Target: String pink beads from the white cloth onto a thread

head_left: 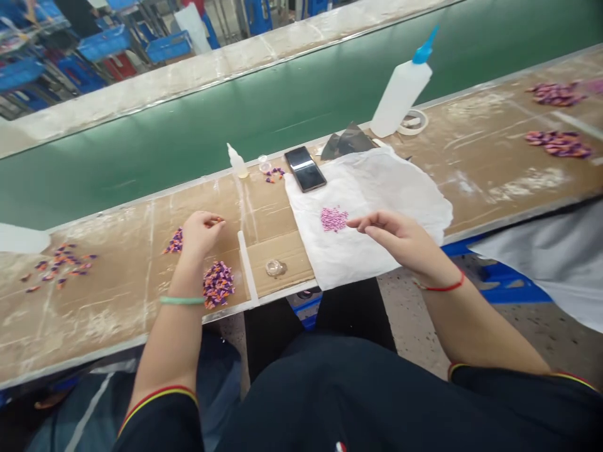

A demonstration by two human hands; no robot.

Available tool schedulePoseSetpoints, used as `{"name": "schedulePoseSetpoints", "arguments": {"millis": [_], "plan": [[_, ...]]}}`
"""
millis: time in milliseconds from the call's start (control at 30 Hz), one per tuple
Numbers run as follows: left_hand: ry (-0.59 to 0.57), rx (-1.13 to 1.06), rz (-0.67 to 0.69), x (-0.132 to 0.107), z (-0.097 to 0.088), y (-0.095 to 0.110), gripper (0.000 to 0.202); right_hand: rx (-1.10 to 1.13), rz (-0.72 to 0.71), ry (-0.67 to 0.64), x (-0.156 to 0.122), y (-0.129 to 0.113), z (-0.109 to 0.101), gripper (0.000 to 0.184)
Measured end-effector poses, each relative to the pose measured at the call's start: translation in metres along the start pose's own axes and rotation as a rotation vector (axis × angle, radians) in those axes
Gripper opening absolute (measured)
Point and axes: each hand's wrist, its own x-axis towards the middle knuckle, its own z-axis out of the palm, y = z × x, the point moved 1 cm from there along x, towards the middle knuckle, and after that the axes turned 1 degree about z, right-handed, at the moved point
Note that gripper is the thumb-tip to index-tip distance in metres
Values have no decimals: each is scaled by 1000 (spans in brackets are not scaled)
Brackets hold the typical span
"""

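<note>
Cardboard-covered tabletop (108,320) carries a purple-and-orange pile of small pieces (218,285) just below the left hand (200,235), whose fingers (211,221) pinch together, apparently on one piece. Right hand (400,242) curls loosely open beside a pink heap (333,219) on a white sheet (400,201).

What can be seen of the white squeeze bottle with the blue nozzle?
The squeeze bottle has a translucent white plastic body and a tapering blue nozzle. It appears to stand upright, its base on the far edge of the cardboard-covered bench, beside a roll of tape. How full it is cannot be told.
</note>
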Motion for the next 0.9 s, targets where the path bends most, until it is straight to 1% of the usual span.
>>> {"name": "schedulePoseSetpoints", "arguments": {"millis": [67, 133, 167, 233, 333, 367, 433, 533, 600, 767, 900], "plan": [[67, -159, 40, -11, -5, 2, 22, -8, -35, 28, 5, 8, -1, 17], [72, -376, 12, -24, -7, 6, 24, -104, -97, 75, 12, 20, -1, 12], [49, -495, -15, -32, -8, 9, 25, -181, -140, 90, 16, 27, 0, 10], [-18, -725, -58, -49, -8, 18, 25, -354, -228, 79, 23, 39, 5, 9], [-135, -945, -95, -74, -5, 33, 27, -549, -291, 28, 32, 54, 17, 12], [-172, -981, -103, -82, -3, 37, 28, -583, -293, 24, 34, 58, 20, 12], [-211, -1033, -112, -96, 0, 44, 28, -614, -292, 25, 37, 62, 25, 12], [-209, -1084, -102, -113, 5, 50, 28, -629, -303, 25, 41, 65, 29, 11], [-221, -1110, -66, -121, 8, 53, 28, -635, -315, 21, 42, 65, 29, 11], [-302, -1170, 59, -140, 17, 55, 22, -637, -346, 7, 43, 64, 29, 14], [-352, -1221, 104, -157, 28, 52, 20, -626, -377, -36, 39, 62, 30, 11]]}}
